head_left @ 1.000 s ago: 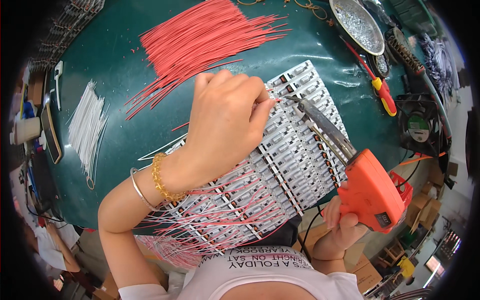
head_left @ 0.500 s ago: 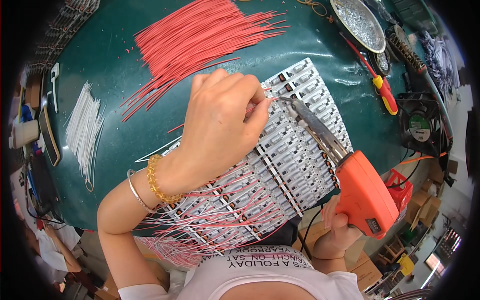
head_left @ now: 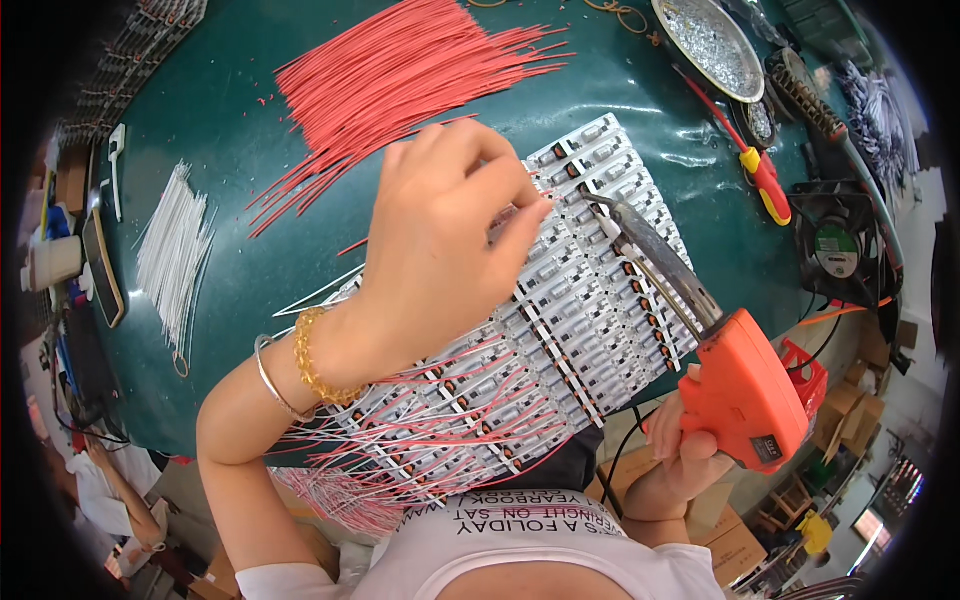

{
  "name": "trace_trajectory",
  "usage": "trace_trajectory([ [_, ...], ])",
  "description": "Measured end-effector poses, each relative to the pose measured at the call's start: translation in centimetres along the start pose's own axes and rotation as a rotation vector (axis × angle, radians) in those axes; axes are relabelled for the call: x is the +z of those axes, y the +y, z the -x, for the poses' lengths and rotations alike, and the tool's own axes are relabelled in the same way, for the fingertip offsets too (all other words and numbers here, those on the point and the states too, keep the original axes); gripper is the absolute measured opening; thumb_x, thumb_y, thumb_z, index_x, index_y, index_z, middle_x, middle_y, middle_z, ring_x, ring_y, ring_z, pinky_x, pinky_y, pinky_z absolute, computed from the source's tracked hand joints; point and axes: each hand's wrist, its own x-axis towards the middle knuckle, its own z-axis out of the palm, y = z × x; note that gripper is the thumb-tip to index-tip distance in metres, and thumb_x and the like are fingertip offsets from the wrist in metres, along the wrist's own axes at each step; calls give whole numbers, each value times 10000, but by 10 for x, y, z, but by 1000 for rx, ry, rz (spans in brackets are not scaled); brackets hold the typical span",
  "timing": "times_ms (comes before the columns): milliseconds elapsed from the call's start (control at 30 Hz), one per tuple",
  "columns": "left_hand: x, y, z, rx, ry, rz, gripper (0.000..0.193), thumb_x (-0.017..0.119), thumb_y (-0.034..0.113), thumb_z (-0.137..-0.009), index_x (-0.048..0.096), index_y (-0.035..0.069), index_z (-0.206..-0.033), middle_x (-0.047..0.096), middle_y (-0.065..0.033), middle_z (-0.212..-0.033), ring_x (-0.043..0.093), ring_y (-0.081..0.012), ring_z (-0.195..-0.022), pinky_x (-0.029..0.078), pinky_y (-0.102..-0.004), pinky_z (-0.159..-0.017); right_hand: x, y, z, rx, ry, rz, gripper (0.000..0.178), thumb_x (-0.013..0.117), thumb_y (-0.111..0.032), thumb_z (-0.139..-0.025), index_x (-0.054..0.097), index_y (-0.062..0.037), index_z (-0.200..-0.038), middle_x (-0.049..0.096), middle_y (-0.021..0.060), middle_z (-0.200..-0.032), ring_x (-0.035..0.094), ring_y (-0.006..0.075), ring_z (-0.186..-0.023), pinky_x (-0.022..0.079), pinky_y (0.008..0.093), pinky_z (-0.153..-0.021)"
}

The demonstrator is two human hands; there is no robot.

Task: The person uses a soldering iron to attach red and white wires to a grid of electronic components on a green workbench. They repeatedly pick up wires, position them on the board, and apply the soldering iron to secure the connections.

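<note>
My left hand [head_left: 445,225] is closed over the upper left part of a panel of small circuit boards [head_left: 580,330], with thumb and forefinger tips pinched near the top rows. A short bit of red wire shows at those fingertips, and another length emerges on the hand's far left side; the stretch between is hidden by the palm. In my right hand [head_left: 685,450] is an orange soldering gun [head_left: 750,390], gripped by its handle. Its long metal barrel slants up-left, and the tip is over the boards just right of my left fingertips. Red and white wires [head_left: 470,420] trail from the lower left rows.
A heap of red wires [head_left: 390,80] lies on the green table mat [head_left: 230,110] at the back, with a white wire bundle [head_left: 175,260] at left. At right are a metal dish of scraps [head_left: 710,50], a red-yellow screwdriver [head_left: 765,185] and a black fan [head_left: 840,245].
The soldering gun has moved slightly right, its tip drawing away from my left fingertips. My left fingers have shifted a little, the wrist staying nearly in place.
</note>
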Motion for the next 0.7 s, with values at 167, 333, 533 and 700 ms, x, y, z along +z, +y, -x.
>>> trace_trajectory([
  [167,3,6,4,-14,-69,-43,102,731,61,-734,629,66,-735,582,-19,-802,510,-197,-735,340,-341,-711,-10,11,9,-45,-21,126,764,658,-530,-840,473,125,-1187,452,-7,-503,414,80,-382,343,216,-385],
  [333,5,4,4,-7,-79,-51,100,730,66,-735,630,66,-733,584,-21,-796,513,-202,-736,341,-342,-710,-14,19,12,-39,-15,113,768,673,-515,-834,452,132,-1184,456,-5,-509,422,85,-389,365,223,-395],
  [533,5,4,3,2,-70,-60,97,729,65,-734,632,63,-729,585,-26,-796,517,-205,-739,343,-346,-709,-23,24,16,-97,-89,284,790,697,-498,-819,418,128,-1211,454,-9,-505,415,86,-384,387,229,-403],
  [700,6,5,3,-8,-82,-60,100,730,67,-734,631,62,-730,585,-27,-801,517,-206,-741,343,-346,-709,-17,12,15,-43,-63,177,795,693,-516,-813,432,119,-1215,454,-10,-501,407,81,-376,367,222,-393],
])
